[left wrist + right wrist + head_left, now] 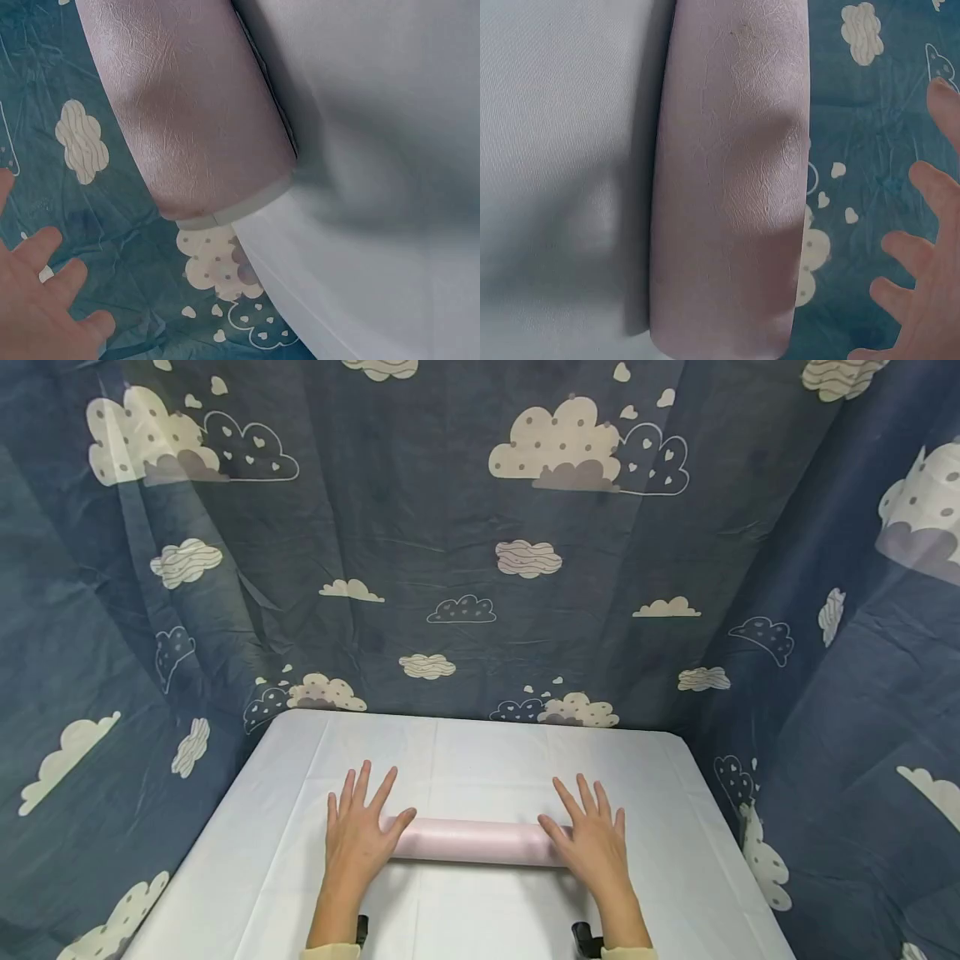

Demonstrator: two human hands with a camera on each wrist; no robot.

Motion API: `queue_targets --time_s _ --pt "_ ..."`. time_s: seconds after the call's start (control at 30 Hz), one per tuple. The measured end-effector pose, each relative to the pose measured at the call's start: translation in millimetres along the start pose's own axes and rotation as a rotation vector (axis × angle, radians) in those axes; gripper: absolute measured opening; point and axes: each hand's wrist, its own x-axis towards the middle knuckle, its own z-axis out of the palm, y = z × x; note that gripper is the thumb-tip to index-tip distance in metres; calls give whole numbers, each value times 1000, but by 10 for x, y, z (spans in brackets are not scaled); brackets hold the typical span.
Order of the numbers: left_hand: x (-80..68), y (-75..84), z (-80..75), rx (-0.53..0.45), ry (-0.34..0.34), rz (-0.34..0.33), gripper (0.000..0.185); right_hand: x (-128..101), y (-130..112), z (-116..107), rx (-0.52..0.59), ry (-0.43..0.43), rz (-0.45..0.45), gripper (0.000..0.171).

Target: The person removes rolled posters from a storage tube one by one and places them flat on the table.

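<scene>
A pale pink roll [476, 842] with a creased, leather-like surface lies crosswise on the white table. Over its left end my left hand [356, 839] is spread, fingers straight and pointing away. My right hand [596, 843] is spread the same way over the right end. In the left wrist view the roll [187, 105] shows a whitish rim at its end, and the left hand [37, 300] appears apart from it. The right wrist view shows the roll [727, 187] with the right hand [934, 277] off to its side. Whether either palm touches the roll cannot be told.
The white table [480, 768] has faint fold lines in its cover. Dark blue cloth [420, 527] printed with clouds hangs behind it and on both sides. A black strap piece [587, 941] shows at the right wrist, another [362, 930] at the left.
</scene>
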Motion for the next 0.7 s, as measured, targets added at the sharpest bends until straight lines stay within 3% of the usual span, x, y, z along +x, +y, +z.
queue_targets --time_s 0.5,0.7 --pt "-65 -119 4 -116 5 24 80 -91 118 -82 41 -57 50 85" --pt "-81 -172 39 -144 12 38 80 -138 187 -68 62 -37 6 83"
